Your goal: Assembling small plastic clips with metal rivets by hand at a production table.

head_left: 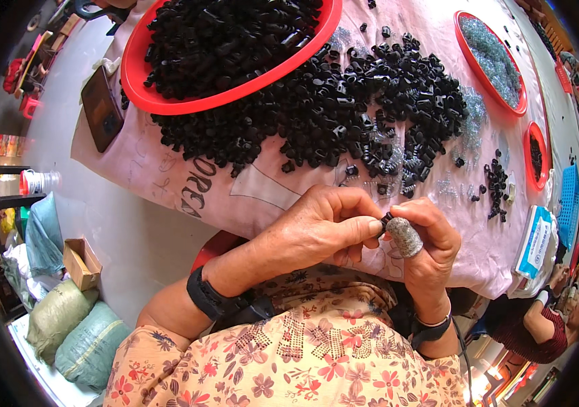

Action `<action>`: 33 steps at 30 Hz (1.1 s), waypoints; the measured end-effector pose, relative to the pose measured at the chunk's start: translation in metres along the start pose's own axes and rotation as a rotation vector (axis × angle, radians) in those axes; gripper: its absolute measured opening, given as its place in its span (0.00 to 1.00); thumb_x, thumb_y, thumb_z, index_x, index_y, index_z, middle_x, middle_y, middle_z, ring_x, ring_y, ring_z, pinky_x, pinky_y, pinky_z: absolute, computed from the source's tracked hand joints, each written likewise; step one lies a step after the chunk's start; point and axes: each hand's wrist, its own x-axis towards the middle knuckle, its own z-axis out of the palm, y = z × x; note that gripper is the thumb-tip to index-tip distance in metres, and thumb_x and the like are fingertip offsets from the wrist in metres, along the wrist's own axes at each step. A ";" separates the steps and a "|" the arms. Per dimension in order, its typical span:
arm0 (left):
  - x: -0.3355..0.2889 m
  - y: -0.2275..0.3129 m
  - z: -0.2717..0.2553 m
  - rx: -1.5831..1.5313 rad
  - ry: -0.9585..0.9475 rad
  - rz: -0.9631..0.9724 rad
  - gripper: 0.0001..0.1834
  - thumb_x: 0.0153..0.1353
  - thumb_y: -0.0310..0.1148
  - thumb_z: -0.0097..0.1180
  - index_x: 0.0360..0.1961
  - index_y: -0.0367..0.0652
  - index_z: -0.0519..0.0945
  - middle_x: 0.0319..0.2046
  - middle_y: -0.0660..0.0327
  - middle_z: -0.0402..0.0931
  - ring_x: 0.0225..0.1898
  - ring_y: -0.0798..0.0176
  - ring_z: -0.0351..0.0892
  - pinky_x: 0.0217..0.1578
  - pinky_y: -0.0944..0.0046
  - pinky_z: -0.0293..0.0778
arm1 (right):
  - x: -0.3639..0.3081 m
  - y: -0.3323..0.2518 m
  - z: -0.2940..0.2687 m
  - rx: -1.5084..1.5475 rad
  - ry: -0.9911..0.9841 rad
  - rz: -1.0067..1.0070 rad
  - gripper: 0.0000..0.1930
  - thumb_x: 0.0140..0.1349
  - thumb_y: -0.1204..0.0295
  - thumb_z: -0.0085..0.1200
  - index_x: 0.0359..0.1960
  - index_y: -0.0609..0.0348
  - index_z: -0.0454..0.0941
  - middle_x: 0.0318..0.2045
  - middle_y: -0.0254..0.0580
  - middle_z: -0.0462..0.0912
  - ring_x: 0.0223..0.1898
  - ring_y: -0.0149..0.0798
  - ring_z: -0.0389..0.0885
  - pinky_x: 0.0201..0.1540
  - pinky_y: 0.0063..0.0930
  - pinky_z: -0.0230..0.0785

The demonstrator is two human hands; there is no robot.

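Observation:
Over the near edge of the table, my two hands meet at a tiny black plastic part (386, 220), probably a piece of a cord lock. My left hand (326, 222) pinches it between thumb and forefinger. From the other side my right hand (433, 237) closes on it; its thumb wears a grey, worn thumb cover (404, 237). The fingers hide most of the part. Just beyond lies a wide heap of loose black plastic parts (316, 112), with small clear-grey metal springs (472, 125) scattered at its right.
A large red basin (181, 106) of black parts stands far left, beside a phone (103, 108). At right are a red tray (521, 102) of springs, a smaller red tray (542, 182), a blue basket (567, 207) and a blue-white packet (535, 243). Another person (530, 329) sits at lower right.

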 end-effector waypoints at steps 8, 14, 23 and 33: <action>-0.001 0.000 0.002 0.003 -0.017 0.022 0.09 0.66 0.31 0.56 0.45 0.38 0.77 0.30 0.69 0.77 0.26 0.79 0.73 0.25 0.77 0.68 | 0.001 0.000 -0.001 -0.094 -0.024 -0.097 0.13 0.56 0.87 0.57 0.43 0.65 0.80 0.38 0.38 0.77 0.40 0.29 0.76 0.45 0.19 0.68; 0.000 -0.005 0.004 0.065 -0.016 0.144 0.09 0.66 0.31 0.56 0.44 0.39 0.78 0.30 0.70 0.75 0.27 0.80 0.71 0.25 0.77 0.66 | -0.001 -0.006 -0.004 -0.216 -0.039 -0.136 0.15 0.51 0.86 0.61 0.42 0.61 0.82 0.34 0.37 0.77 0.38 0.32 0.75 0.42 0.21 0.67; -0.003 0.002 0.006 0.090 0.009 0.092 0.05 0.63 0.28 0.57 0.38 0.39 0.79 0.30 0.72 0.72 0.28 0.81 0.67 0.26 0.78 0.63 | -0.001 -0.014 -0.005 -0.331 -0.116 -0.201 0.21 0.48 0.81 0.65 0.47 0.60 0.80 0.34 0.38 0.79 0.35 0.35 0.76 0.37 0.27 0.70; 0.000 -0.008 0.006 0.219 0.026 0.179 0.03 0.61 0.26 0.58 0.34 0.37 0.80 0.30 0.72 0.67 0.29 0.80 0.64 0.27 0.74 0.60 | 0.001 -0.012 -0.002 -0.994 -0.122 -0.414 0.20 0.37 0.69 0.63 0.36 0.59 0.75 0.25 0.42 0.73 0.27 0.48 0.74 0.30 0.40 0.64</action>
